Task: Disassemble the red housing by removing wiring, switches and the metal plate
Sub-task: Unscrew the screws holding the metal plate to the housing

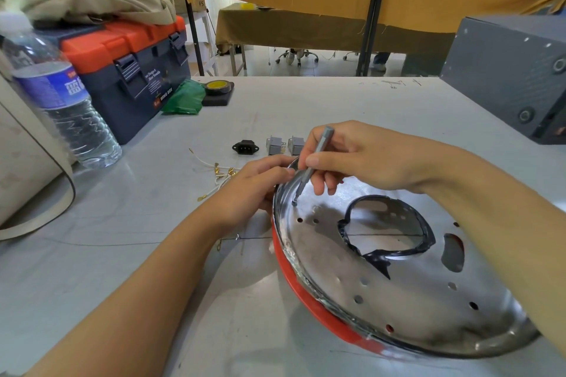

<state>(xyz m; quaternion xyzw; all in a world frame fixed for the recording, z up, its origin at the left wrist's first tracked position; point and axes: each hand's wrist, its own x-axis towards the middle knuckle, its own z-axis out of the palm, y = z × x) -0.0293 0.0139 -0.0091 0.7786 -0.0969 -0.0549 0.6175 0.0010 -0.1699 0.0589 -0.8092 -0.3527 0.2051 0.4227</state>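
The red housing (pixel 301 291) lies near the worktop's (pixel 306 101) front edge, right of centre, the metal plate (pixel 382 291) seated in it. Its far-left rim is gripped by the left hand (pixel 254 187). A grey screwdriver (pixel 315 159) is pinched in the right hand (pixel 361 156), tip set on a plate screw (pixel 294 202). Two switches (pixel 284 144), a black socket (pixel 245 147) and loose wiring (pixel 219 173) lie just beyond, mid-worktop.
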